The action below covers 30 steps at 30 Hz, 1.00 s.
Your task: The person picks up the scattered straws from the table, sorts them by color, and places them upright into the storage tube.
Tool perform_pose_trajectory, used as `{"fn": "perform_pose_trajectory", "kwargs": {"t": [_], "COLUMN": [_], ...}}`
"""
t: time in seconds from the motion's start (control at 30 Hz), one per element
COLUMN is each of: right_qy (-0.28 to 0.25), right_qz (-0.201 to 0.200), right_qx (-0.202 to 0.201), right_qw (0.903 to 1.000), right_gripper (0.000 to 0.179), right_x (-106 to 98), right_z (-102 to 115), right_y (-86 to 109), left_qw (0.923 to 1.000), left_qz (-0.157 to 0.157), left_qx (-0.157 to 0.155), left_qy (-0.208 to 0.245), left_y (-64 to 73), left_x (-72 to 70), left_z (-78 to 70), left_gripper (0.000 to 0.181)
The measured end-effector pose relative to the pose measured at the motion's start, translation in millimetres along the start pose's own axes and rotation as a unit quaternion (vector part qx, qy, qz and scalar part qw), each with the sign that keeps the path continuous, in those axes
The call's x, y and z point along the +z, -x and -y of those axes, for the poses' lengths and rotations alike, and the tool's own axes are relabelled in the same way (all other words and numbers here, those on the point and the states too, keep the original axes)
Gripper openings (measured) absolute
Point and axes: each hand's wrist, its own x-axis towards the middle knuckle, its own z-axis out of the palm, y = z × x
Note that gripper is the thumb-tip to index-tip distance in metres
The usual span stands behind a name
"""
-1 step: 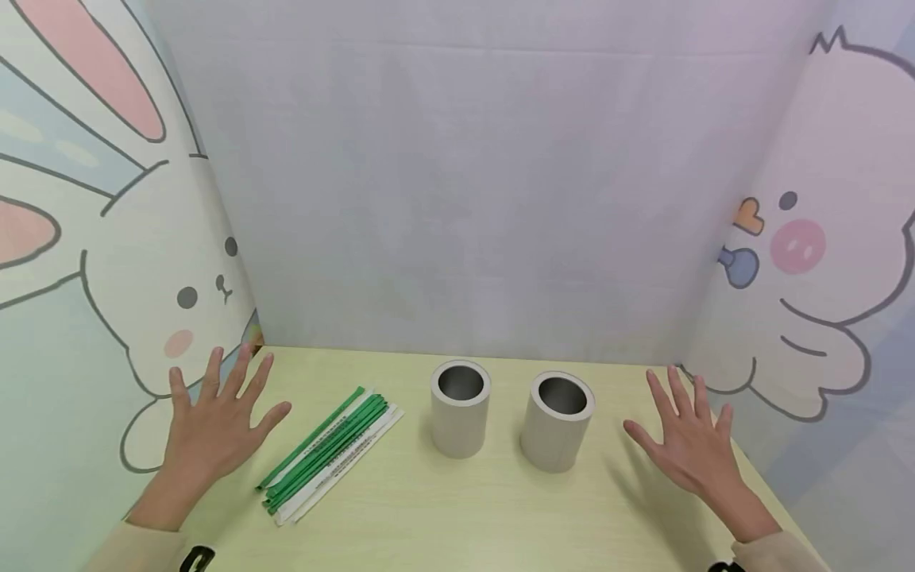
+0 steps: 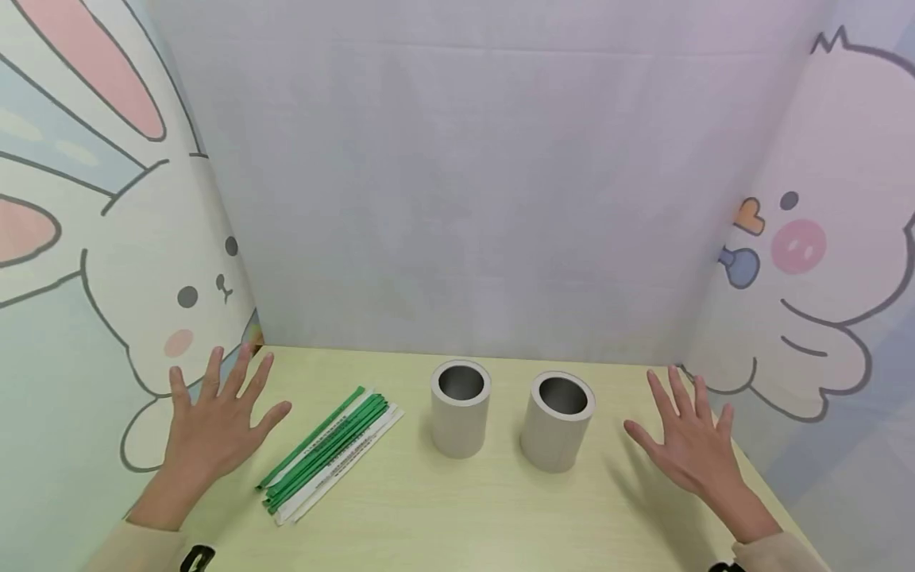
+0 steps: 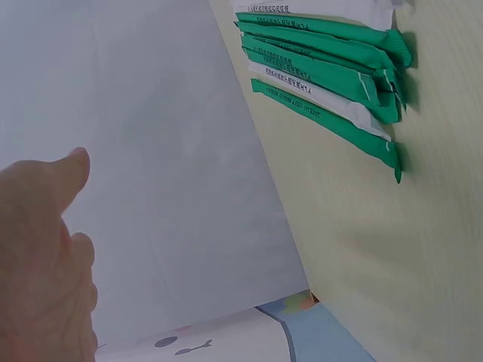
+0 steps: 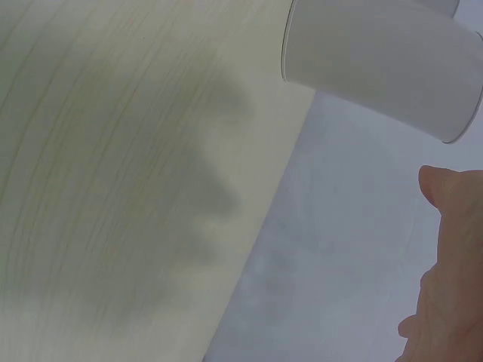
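Observation:
My left hand [image 2: 214,429], fingers spread and holding nothing, hovers at the left of the table. Just right of it lies a bundle of thin paper-wrapped sticks [image 2: 325,457], some in green wrappers and some in white with small print; the left wrist view shows these wrapped sticks [image 3: 317,60] close up. Two pale grey cylindrical cups [image 2: 460,433] [image 2: 554,441] stand upright in the middle, dark inside. On the right, my right hand [image 2: 693,445] is also spread and bare, apart from the nearer cup [image 4: 377,64].
The pale wooden table [image 2: 429,516] ends at a plain grey-white cloth [image 2: 457,199] at the back. Side cloths carry a cartoon rabbit [image 2: 157,302] on the left and a white cartoon figure [image 2: 843,159] on the right.

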Motion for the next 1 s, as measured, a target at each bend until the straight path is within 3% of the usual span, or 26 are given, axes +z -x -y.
{"fn": "perform_pose_trajectory", "kwargs": {"t": [0.6, 1.0], "right_qy": [-0.003, -0.025], "right_qz": [0.019, -0.009], "right_qx": [-0.004, -0.022], "right_qw": [0.9998, 0.9994], "right_gripper": [0.095, 0.094], "right_x": [-1.3, -8.9], "right_z": [3.8, 16.8], "right_y": [-3.2, -13.1], "left_qw": [0.9999, 0.9999], "left_qz": [0.011, 0.007], "left_qx": [0.000, 0.007], "left_qy": [0.000, -0.005], "left_y": [1.0, -4.4], "left_x": [-8.4, -13.8], "left_z": [-1.8, -8.2], "left_gripper": [0.092, 0.087]}}
